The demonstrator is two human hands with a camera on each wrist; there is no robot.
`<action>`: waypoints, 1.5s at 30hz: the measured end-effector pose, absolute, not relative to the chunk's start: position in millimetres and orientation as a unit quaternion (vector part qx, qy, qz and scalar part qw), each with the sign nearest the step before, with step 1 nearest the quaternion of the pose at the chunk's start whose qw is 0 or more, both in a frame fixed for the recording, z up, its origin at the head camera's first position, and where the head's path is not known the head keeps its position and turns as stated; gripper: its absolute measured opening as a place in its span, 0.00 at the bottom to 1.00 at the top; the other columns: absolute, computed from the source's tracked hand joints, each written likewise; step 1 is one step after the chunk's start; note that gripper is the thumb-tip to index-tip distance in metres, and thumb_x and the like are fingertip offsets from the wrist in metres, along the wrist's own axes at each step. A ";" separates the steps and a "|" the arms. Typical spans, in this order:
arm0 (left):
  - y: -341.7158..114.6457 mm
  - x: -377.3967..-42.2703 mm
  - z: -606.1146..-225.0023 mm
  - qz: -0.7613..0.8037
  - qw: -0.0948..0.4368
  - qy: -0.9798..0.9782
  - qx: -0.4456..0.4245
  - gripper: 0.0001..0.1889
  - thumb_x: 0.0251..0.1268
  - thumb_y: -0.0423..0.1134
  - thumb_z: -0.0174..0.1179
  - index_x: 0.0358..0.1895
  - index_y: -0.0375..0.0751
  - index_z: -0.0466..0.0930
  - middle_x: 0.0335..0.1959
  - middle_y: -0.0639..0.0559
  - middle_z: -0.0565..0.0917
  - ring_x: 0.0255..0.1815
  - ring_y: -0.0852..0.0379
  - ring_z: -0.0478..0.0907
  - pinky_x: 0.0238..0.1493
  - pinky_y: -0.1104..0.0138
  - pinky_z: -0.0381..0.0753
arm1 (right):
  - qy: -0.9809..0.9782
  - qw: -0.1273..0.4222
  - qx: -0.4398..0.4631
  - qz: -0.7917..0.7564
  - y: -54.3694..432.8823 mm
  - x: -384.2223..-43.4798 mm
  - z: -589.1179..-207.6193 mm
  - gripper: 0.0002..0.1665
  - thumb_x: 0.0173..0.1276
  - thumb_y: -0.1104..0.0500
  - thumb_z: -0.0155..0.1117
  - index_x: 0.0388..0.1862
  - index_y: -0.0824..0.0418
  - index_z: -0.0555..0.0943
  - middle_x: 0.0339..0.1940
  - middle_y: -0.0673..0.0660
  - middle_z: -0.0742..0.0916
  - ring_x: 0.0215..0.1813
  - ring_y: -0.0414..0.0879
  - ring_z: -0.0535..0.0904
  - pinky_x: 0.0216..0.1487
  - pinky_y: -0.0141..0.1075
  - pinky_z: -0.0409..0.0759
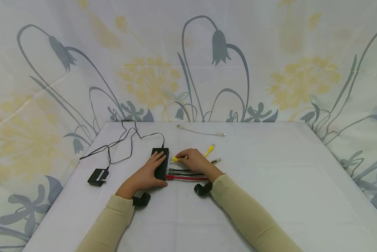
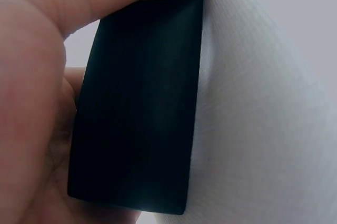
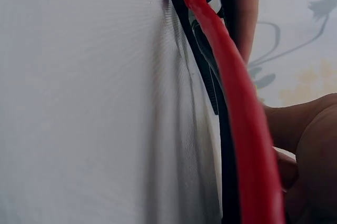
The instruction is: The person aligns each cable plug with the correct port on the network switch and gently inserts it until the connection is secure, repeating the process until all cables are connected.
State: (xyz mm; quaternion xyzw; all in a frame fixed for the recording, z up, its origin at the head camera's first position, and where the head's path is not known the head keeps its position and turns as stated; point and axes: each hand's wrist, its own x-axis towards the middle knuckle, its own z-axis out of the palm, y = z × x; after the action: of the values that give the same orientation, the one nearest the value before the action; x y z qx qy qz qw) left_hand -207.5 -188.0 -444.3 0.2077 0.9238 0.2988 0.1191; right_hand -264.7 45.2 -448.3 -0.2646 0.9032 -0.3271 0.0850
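A small black network switch [image 1: 160, 171] lies on the table under my left hand [image 1: 144, 175]. That hand grips it, fingers across the top and thumb at the near end; the left wrist view shows the dark casing [image 2: 139, 108] up close. My right hand [image 1: 194, 161] pinches a yellow Ethernet cable [image 1: 175, 159] near its plug, which points at the switch's right side. Two black cables [image 1: 183, 170] and a red Ethernet cable [image 1: 188, 178] run from that side below my right hand. In the right wrist view, the red cable [image 3: 234, 87] crosses in front of the right fingers.
A black power adapter [image 1: 98, 177] lies at the left, its thin cord [image 1: 119, 140] looping to the switch's far end. Farther back is a short white cable [image 1: 201, 132]. A clear plug [image 1: 216, 161] shows right of my right hand. A flowered cloth [image 1: 201, 70] hangs behind the table.
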 end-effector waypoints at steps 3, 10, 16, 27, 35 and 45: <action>-187.9 -207.8 -444.5 0.297 0.120 0.925 0.207 0.55 0.50 0.52 0.73 0.78 0.47 0.48 0.81 0.52 0.42 0.81 0.45 0.31 0.71 0.39 0.54 | 0.903 0.084 -0.275 -0.320 45.1 -262.2 -447.2 0.16 0.73 0.53 0.57 0.56 0.53 0.84 0.52 0.52 0.87 0.56 0.48 0.80 0.59 0.44 0.77; -187.8 -208.1 -444.1 0.298 0.122 0.924 0.208 0.55 0.50 0.52 0.73 0.78 0.47 0.48 0.81 0.52 0.42 0.81 0.45 0.31 0.72 0.39 0.53 | 0.901 0.078 -0.286 -0.315 44.3 -259.3 -446.3 0.16 0.72 0.54 0.58 0.54 0.53 0.85 0.52 0.52 0.87 0.57 0.48 0.80 0.59 0.44 0.76; -187.3 -208.6 -443.9 0.299 0.121 0.923 0.209 0.55 0.50 0.51 0.73 0.78 0.47 0.48 0.81 0.52 0.42 0.81 0.46 0.30 0.72 0.40 0.53 | 0.902 0.075 -0.291 -0.312 43.8 -258.2 -445.6 0.14 0.72 0.54 0.59 0.52 0.52 0.86 0.53 0.51 0.87 0.57 0.48 0.80 0.60 0.44 0.76; -187.8 -209.1 -445.0 0.302 0.120 0.922 0.213 0.55 0.50 0.51 0.73 0.78 0.47 0.48 0.81 0.51 0.42 0.81 0.45 0.30 0.72 0.40 0.53 | 0.899 0.085 -0.295 -0.314 42.0 -255.3 -443.0 0.14 0.71 0.54 0.60 0.51 0.52 0.86 0.53 0.52 0.87 0.58 0.49 0.80 0.60 0.45 0.76; -187.2 -208.5 -445.6 0.305 0.120 0.922 0.207 0.55 0.49 0.51 0.74 0.78 0.47 0.48 0.81 0.52 0.42 0.81 0.46 0.30 0.72 0.40 0.53 | 0.900 0.092 -0.294 -0.309 40.4 -253.8 -442.7 0.14 0.71 0.55 0.60 0.51 0.53 0.87 0.53 0.53 0.87 0.59 0.50 0.80 0.62 0.45 0.75; -187.7 -208.4 -445.8 0.303 0.117 0.922 0.208 0.55 0.49 0.51 0.74 0.78 0.47 0.48 0.81 0.52 0.42 0.81 0.46 0.31 0.72 0.40 0.53 | 0.901 0.084 -0.304 -0.298 38.7 -253.0 -442.5 0.14 0.71 0.56 0.60 0.50 0.54 0.87 0.52 0.53 0.87 0.58 0.50 0.81 0.62 0.45 0.75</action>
State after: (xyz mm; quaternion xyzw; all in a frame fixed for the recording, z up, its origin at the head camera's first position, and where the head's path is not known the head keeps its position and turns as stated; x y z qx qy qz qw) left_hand -208.4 -187.7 -445.8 0.2082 0.9225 0.3034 0.1167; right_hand -253.0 38.7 -442.5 -0.3043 0.9008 -0.2981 0.0841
